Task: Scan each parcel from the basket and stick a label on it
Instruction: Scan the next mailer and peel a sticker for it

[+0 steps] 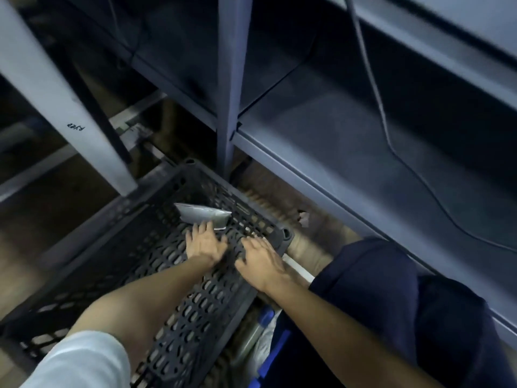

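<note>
Bare forearms, short white sleeve, dark navy trousers.
The left hand (205,243) and right hand (261,261) wear no gloves; a white sleeve (81,362) covers the left upper arm, and navy trousers (391,303) cover the leg.

Black perforated basket (179,278), grey parcel (200,214), navy trousers (391,289)

A grey, glossy parcel (202,216) lies flat inside the black perforated basket (179,303), near the basket's far wall, and it looks a little crumpled.
</note>
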Available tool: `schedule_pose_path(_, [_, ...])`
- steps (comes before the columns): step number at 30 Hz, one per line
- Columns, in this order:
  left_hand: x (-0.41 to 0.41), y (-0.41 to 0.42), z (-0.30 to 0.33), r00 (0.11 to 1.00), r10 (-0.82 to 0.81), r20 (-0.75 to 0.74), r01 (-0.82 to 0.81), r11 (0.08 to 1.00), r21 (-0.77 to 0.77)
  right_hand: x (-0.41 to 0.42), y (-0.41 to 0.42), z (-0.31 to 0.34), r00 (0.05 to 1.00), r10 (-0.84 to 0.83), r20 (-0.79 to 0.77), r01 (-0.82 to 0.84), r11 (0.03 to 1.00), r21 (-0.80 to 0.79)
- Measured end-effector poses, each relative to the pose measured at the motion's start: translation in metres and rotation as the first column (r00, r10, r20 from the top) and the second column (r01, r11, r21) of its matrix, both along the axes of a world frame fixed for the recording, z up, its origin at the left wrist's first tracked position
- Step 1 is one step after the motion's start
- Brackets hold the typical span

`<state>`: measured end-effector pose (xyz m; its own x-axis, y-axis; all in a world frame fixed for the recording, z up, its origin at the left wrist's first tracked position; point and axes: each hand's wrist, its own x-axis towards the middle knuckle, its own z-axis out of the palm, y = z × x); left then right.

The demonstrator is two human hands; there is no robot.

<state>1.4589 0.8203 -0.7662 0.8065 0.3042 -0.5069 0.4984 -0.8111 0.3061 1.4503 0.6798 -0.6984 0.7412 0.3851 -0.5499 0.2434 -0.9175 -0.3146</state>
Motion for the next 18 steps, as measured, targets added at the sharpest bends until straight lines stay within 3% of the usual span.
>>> schedule_pose_path(7, [0.034, 0.039, -0.027, 1.000, 0.004, 0.025, -0.004, 1.000, 0.021, -0.002, 0.005, -0.011, 0.997, -0.069, -0.035, 0.071, 0.994, 0.078])
schedule_pose_path(13, [0.057, 0.065, -0.046, 0.970, -0.229, -0.075, 0.239, 0.956, 0.171, 0.000, 0.011, -0.009, 0.992, -0.123, -0.040, 0.128, 0.981, 0.148])
schedule_pose_path(18, [0.061, 0.067, -0.062, 0.959, -0.256, -0.124, 0.280, 0.926, 0.252, 0.003, 0.011, -0.008, 0.987, -0.157, -0.023, 0.158, 0.971, 0.180])
